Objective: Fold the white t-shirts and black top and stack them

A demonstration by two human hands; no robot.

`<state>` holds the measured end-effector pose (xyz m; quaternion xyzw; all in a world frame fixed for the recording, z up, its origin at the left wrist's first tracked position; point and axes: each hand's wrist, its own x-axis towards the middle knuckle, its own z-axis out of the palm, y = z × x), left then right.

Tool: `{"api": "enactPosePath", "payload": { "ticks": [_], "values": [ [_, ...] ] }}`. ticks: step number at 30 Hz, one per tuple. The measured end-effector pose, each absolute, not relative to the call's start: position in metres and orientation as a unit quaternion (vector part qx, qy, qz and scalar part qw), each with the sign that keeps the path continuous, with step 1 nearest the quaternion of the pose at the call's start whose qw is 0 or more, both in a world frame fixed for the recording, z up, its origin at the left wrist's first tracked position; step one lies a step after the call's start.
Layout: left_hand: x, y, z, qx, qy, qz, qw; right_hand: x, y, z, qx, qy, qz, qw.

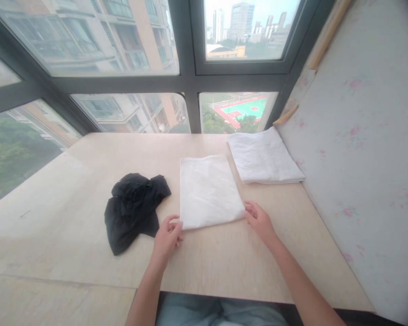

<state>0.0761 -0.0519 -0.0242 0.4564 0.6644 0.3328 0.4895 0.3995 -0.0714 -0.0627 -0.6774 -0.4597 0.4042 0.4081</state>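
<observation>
A white cloth (209, 192), folded into a rough square, lies flat on the wooden surface in front of me. At its near left corner is my left hand (169, 236), thumb and fingers closed on the edge. My right hand (257, 218) pinches the near right corner in the same way. Just left of the cloth sits a crumpled black garment (132, 210), touched by neither hand. Beyond my right hand, a folded stack of white fabric (263, 156) rests at the back right.
The pale wooden surface (71, 217) runs up to dark-framed windows (187, 83) at the back and left. On the right stands a wall (353, 149) with floral paper, its torn edge curling near the stack. My lap (221, 310) is at the near edge.
</observation>
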Motion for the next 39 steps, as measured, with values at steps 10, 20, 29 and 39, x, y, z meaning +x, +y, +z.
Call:
{"api": "enactPosePath", "payload": {
  "ticks": [10,20,29,39],
  "values": [
    [0.082,-0.067,-0.016,0.453,0.628,0.291,0.562,0.391,-0.074,-0.068,-0.676,-0.504,0.355,0.404],
    [0.084,-0.07,-0.024,0.462,0.648,0.315,0.517,0.381,-0.083,-0.063,-0.724,-0.511,0.251,0.389],
    [0.085,-0.081,-0.025,0.481,0.652,0.308,0.499,0.373,-0.104,-0.065,-0.774,-0.516,0.179,0.319],
    [0.087,-0.095,-0.04,0.504,0.673,0.31,0.445,0.363,-0.126,-0.051,-0.814,-0.551,0.076,0.168]
  ]
}}
